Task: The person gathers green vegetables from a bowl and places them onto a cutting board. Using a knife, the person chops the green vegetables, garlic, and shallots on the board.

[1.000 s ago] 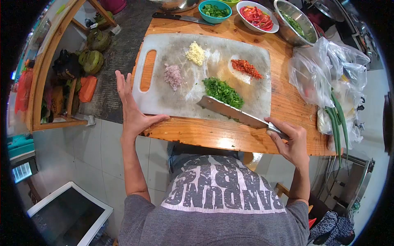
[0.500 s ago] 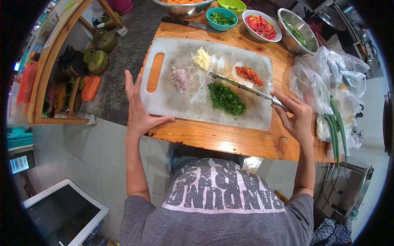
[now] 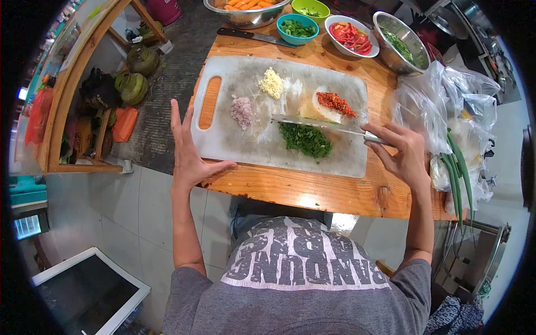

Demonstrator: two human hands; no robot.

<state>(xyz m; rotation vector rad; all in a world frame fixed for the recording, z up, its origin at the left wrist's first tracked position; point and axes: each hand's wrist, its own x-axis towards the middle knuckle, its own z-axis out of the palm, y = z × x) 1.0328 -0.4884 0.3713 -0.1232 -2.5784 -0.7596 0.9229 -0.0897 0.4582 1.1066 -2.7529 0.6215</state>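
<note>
My right hand grips the handle of a knife, whose blade lies along the far edge of a pile of chopped green herbs. My left hand, fingers spread, is at the near left corner of a white cutting board, its thumb along the near edge. Also on the board are a pinkish chopped heap that looks like shallot, a pale yellow minced heap that looks like garlic, and chopped red chili.
Along the table's far side are a second knife, a metal bowl of carrots, a teal bowl, a green bowl, a white bowl of red slices and a steel bowl. Plastic bags and green onions lie at right.
The knife blade has swung from a slant to nearly level and moved slightly left, closer against the green pile. My left hand keeps nearly the same place, still spread.
</note>
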